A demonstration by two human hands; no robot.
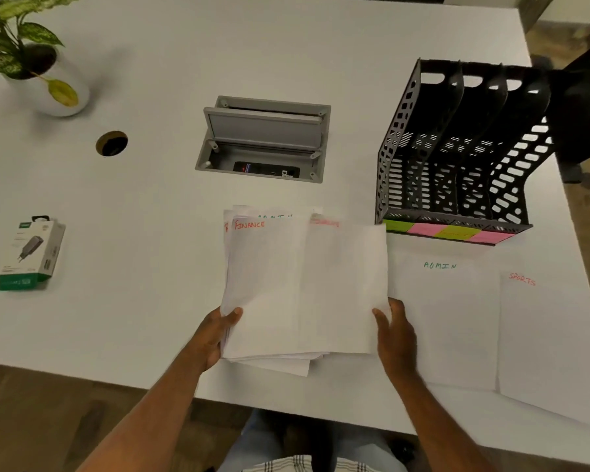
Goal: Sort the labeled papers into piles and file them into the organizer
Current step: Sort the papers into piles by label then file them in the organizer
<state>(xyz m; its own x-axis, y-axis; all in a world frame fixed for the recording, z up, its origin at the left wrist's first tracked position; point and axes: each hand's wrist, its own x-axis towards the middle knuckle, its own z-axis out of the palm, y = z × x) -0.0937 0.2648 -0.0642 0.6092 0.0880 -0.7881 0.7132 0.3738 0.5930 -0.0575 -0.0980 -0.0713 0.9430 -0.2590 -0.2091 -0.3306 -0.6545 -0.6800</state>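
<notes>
Two hands on one loose stack of papers (269,287), held just above the near edge of the white counter (150,206). Left hand (215,335) at the stack's lower left corner, thumb on top, fingers curled underneath, pinching the sheets. Right hand (394,335) at the lower right, thumb pressed on the edge of the top sheet (344,287), other fingers behind it and out of sight. Top sheet slid to the right, half off the stack, its red heading blurred. "FINANCE" in red on the sheet below; part of a green heading on a sheet further back.

Flat on the counter, right of the stack: an "ADMIN" sheet (447,318), then a "SPORTS" sheet (545,342) just beside it, reaching past the counter's edge. Beyond those, a black mesh organizer (457,158) with upright slots, pink and green sticky notes (447,230) along its front lip.

Far left: a potted plant (31,63), a boxed charger (31,253), a round cable hole (111,143). Centre: an open grey socket box (263,137).
</notes>
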